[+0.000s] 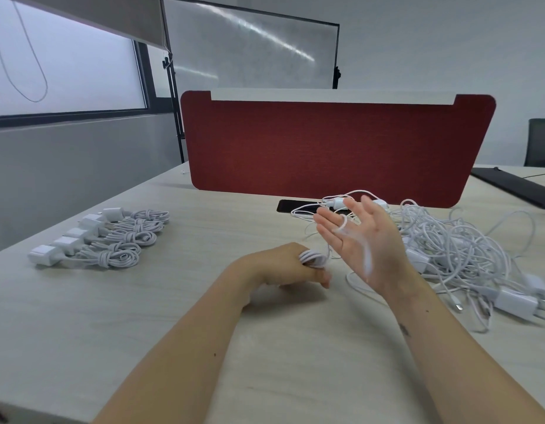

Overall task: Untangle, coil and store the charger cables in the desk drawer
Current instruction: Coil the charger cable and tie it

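Two hands work above the bench [265, 347]. The fingers [321, 275] of the left hand [283, 267] are curled and clamped on a small coil [312, 258] of white cable, held low, just over the bench top. The fingers of the right hand [366, 243] are straight and spread apart, palm turned to the left, and a blurred strand [343, 223] of the same cable is looped over one of them and runs down across the palm.

To the right of this hand lies a tangled heap [454, 249] of white charger cables, with white plug adapters [516, 301] at its near edge. Any print on the adapters is too small to read. On the left part of the bench, well apart from the hands, five coiled chargers [112, 240] lie in a neat row, each with its adapter pointing left. A black phone [288, 206] lies flat behind the hands, at the foot of a red divider [326, 148]. The drawer is not in view.
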Motion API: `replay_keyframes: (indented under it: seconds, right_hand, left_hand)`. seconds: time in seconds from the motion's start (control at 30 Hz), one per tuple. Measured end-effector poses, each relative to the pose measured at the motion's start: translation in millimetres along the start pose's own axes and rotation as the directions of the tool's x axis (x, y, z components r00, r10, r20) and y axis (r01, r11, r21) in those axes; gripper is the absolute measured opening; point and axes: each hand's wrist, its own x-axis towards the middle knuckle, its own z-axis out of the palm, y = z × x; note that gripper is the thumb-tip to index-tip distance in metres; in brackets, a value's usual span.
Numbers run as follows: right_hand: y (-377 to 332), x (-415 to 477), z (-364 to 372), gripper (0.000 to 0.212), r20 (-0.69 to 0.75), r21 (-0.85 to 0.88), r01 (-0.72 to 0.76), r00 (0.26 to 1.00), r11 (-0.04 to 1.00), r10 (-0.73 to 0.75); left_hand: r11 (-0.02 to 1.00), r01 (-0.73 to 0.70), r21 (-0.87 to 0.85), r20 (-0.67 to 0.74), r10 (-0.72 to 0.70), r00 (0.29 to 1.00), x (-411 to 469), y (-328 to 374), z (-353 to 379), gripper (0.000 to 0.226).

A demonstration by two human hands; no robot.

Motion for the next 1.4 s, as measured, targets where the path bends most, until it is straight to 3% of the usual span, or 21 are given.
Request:
replay_keyframes:
  seconds: [0.07,0.1,0.17,0.23,0.3,0.43,0.67,0.8,1.03,1.17,1.3,1.4]
  right_hand:
    - [0,2,-8,0.058,-0.028,-0.065,0.019,0.999,0.998,-0.021]
    - [0,3,-13,0.062,-0.056,-0.177,0.037,0.997,0.983,-0.048]
    - [1,3,-18,0.066,-0.066,-0.495,0.024,0.996,0.869,-0.065]
    - [5,3,-18,0.056,-0.037,-0.656,-0.014,0.999,0.754,-0.013]
    - [10,2,-15,0.037,0.0,-0.692,0.061,0.996,0.72,-0.084]
    - [21,3,-10,0.025,0.173,-0.751,0.259,0.965,0.608,-0.197]
    - [30,4,-11,0.025,0.16,-0.789,0.295,0.946,0.539,-0.283]
    - [26,4,-11,0.005,0.15,-0.726,0.308,0.943,0.615,-0.296]
    - [17,5,-5,0.019,-0.024,-0.535,0.136,0.984,0.834,-0.176]
    - [15,3,-3,0.025,-0.138,-0.553,0.02,0.984,0.833,-0.116]
    - [13,0,0,0.033,-0.144,-0.565,0.041,0.979,0.824,-0.147]
    - [13,0,2,0.023,-0.187,-0.565,0.033,0.968,0.825,-0.168]
  left_hand:
    - [0.989,-0.03,-0.143,0.15,0.052,0.987,-6,4,-2,0.018]
    - [0.968,-0.041,-0.246,0.196,0.091,0.976,-7,5,-3,0.02]
    - [0.907,-0.042,-0.419,0.189,0.133,0.973,-9,10,-4,0.026]
    - [0.857,-0.05,-0.512,0.128,0.134,0.983,-7,11,-5,0.031]
    - [0.828,-0.058,-0.558,0.073,0.119,0.99,-4,10,-5,0.033]
    - [0.746,-0.07,-0.663,-0.047,0.052,0.998,0,5,-9,0.035]
    - [0.714,-0.059,-0.697,-0.082,0.003,0.997,0,7,-7,0.037]
    - [0.765,-0.07,-0.641,-0.091,0.015,0.996,0,7,-6,0.037]
    - [0.855,-0.07,-0.514,-0.137,-0.001,0.991,-1,12,-1,0.035]
    - [0.884,-0.087,-0.46,-0.167,0.011,0.986,-1,8,-3,0.035]
    - [0.817,-0.161,-0.554,-0.183,0.07,0.981,-4,10,-8,0.028]
    - [0.791,-0.197,-0.579,-0.218,0.083,0.972,-2,12,-6,0.027]
